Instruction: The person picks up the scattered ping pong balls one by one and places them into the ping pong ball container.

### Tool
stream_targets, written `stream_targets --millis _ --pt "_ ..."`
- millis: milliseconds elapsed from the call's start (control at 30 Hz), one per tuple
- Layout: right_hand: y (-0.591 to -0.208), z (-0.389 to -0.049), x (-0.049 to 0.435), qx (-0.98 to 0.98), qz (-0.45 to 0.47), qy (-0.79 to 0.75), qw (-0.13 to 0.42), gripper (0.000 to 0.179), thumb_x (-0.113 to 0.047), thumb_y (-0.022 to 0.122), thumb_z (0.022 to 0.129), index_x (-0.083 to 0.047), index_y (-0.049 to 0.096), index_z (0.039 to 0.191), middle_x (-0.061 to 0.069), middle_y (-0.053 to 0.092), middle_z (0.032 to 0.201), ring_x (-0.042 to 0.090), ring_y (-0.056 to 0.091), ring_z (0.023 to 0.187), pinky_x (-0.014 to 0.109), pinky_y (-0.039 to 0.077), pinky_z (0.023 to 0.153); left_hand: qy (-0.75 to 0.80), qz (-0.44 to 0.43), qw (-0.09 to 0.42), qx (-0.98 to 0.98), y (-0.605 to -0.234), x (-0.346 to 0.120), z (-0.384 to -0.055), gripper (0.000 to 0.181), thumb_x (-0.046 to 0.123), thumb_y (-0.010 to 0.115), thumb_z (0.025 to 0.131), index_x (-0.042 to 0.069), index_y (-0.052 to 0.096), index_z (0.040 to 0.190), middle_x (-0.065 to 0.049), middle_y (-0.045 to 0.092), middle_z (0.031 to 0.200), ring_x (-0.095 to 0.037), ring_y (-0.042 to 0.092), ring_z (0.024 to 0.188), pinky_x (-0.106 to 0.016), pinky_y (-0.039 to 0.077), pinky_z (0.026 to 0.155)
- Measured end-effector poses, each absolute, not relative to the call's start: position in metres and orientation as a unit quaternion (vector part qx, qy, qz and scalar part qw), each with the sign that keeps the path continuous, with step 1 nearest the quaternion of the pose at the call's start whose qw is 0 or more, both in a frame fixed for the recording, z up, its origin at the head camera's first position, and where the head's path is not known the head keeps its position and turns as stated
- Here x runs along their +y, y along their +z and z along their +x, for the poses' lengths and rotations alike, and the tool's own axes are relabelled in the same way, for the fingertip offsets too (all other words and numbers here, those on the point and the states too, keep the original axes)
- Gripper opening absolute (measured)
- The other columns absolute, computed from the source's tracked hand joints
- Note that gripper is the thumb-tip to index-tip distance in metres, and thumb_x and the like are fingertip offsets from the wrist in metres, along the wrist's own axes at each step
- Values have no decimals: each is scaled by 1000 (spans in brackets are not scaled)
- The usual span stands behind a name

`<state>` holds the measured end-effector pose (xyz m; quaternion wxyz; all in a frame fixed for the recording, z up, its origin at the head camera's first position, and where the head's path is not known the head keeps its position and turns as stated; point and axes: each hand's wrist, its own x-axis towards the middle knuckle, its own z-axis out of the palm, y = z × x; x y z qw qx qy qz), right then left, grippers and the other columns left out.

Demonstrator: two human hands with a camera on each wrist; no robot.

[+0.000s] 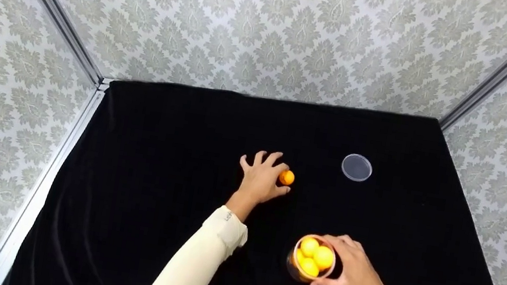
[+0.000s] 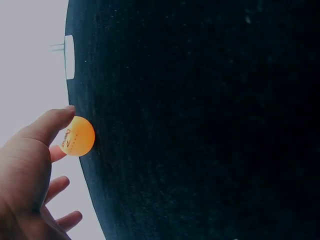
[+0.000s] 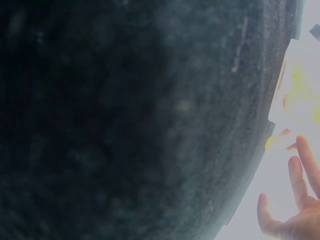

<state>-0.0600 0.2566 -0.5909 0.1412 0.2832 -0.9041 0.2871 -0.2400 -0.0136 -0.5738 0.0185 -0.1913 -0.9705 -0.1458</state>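
Note:
An orange table tennis ball (image 1: 287,177) lies on the black cloth, printed with dark lettering in the left wrist view. My left hand (image 1: 259,179) pinches it between thumb and index finger, the other fingers spread. Nearer the front, a clear plastic jar (image 1: 290,264) stands without its lid, holding several yellow-orange balls (image 1: 315,257). My right hand (image 1: 357,271) grips the jar near its rim from the right, thumb on the near side and fingers on the far side. In the right wrist view, bright light washes out the jar (image 3: 278,100).
A round clear lid (image 1: 357,167) lies flat on the black cloth (image 1: 172,150), to the right of the left hand. Patterned walls (image 1: 270,29) and metal frame rails (image 1: 44,181) enclose the table.

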Motion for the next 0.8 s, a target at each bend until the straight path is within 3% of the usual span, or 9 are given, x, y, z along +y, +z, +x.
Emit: stream_targets --millis 800 --pt "-590 -60 257 -905 285 281 145 101 -67 91 51 -28 60 139 -13 68 121 9 61 103 44 47 85 -136 -186 66 -971 -581 -18 -241 39 44 77 87 33 67 123 3 46 157 -36 39 143 -80 23 105"
